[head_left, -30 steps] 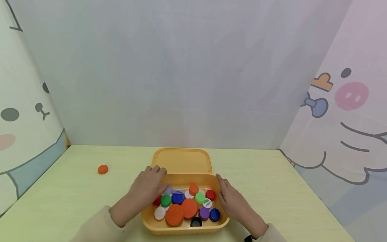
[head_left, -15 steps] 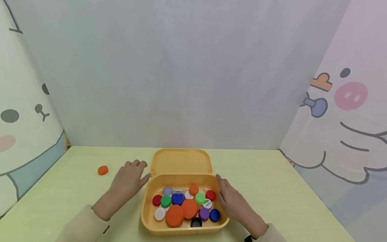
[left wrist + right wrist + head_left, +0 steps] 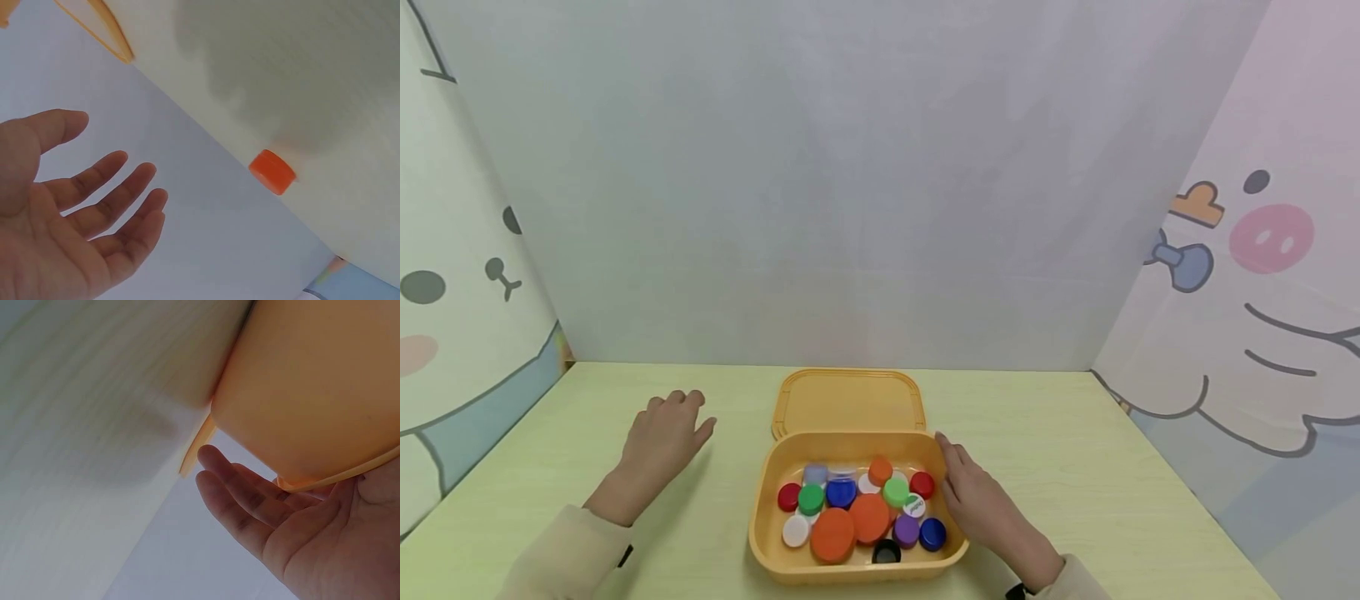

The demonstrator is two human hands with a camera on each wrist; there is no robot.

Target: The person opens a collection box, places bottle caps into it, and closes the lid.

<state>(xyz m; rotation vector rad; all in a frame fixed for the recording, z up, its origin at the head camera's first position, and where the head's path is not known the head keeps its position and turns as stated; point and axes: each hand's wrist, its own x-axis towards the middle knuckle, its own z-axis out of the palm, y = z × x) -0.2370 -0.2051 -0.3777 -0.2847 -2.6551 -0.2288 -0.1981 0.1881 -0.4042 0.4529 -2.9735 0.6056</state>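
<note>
My left hand [image 3: 658,446] hovers above the left part of the table, fingers spread and slightly bent, with nothing in its grasp. A lone orange bottle cap [image 3: 272,171] lies on the table beyond its fingertips in the left wrist view; in the head view the hand hides nearly all of it. My right hand [image 3: 981,496] rests along the right rim of a yellow-orange plastic box [image 3: 763,533], its fingers extended against the outer side. Inside the box are several bottle caps, among them a large orange cap [image 3: 832,535], a green cap [image 3: 811,499] and a purple cap [image 3: 906,530].
The box's lid [image 3: 850,400] lies flat behind it. A pale wood-look table [image 3: 1037,417] spreads to both sides. Grey cloth [image 3: 850,183] hangs at the back, with cartoon-printed panels [image 3: 1247,333] on the right and left.
My left hand has moved left, from over the box's left rim to above the lone orange cap. My right hand has stayed on the box's right rim.
</note>
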